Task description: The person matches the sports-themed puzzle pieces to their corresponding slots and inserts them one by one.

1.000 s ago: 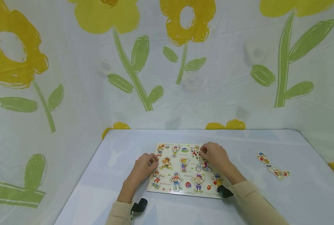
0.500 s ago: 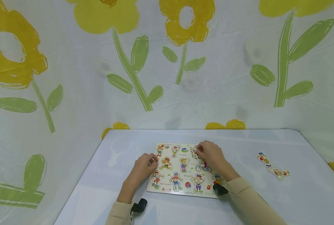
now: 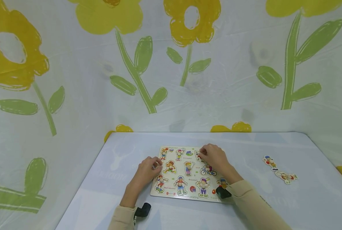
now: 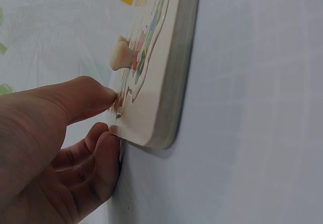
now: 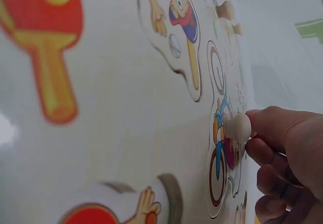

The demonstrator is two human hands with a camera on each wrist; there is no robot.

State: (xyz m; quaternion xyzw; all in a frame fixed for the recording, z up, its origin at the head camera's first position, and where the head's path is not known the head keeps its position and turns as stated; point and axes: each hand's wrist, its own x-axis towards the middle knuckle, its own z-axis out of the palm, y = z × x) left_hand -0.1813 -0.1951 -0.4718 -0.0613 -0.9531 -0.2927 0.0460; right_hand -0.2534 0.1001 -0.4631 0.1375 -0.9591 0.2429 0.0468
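A wooden knob puzzle board (image 3: 176, 175) with sports figures lies flat on the table. My left hand (image 3: 148, 167) holds its left edge; in the left wrist view the thumb (image 4: 88, 95) touches the top face and the curled index finger (image 4: 107, 158) meets the corner. At the top right of the board, my right hand (image 3: 215, 156) pinches the soccer player piece (image 3: 198, 156), largely covered by the fingers. The right wrist view has the cyclist piece's round knob (image 5: 239, 127) in front of the fingertips, hiding the grip.
Two loose figure pieces, a blue-capped one (image 3: 270, 163) and one with a racket (image 3: 286, 177), lie on the table right of the board. Flower-printed fabric (image 3: 217, 105) stands behind the table (image 3: 136, 143). Wooden knobs stick up from the seated pieces.
My right hand has shifted slightly left over the board's top right, its fingers covering more of the soccer player piece. The left hand and the loose pieces have stayed put.
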